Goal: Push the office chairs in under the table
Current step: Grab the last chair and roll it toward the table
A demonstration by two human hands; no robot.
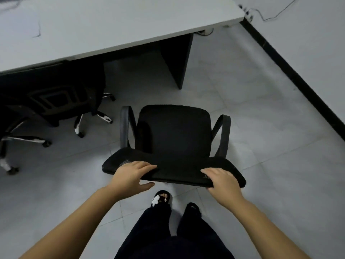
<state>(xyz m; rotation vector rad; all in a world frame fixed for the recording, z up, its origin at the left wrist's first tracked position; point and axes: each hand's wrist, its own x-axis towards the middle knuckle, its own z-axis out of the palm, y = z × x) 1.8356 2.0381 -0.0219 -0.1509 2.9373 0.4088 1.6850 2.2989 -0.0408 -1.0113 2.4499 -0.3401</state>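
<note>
Surroundings: second black mesh office chair with chrome star base (pixel 56 101), left, tucked partly under the long white table top (pixel 112 28); its casters jut onto the pale tiled floor (pixel 261 128). Dark table leg panel (pixel 177 60) stands ahead, slightly right. Black skirting board (pixel 291 71) runs along the right wall, cables near the table's far corner. Black mesh armchair with looped armrests (pixel 173 135) stands clear of the table, open floor between. Left hand (pixel 130 174) and right hand (pixel 222 181) each clamp the backrest's top edge.
</note>
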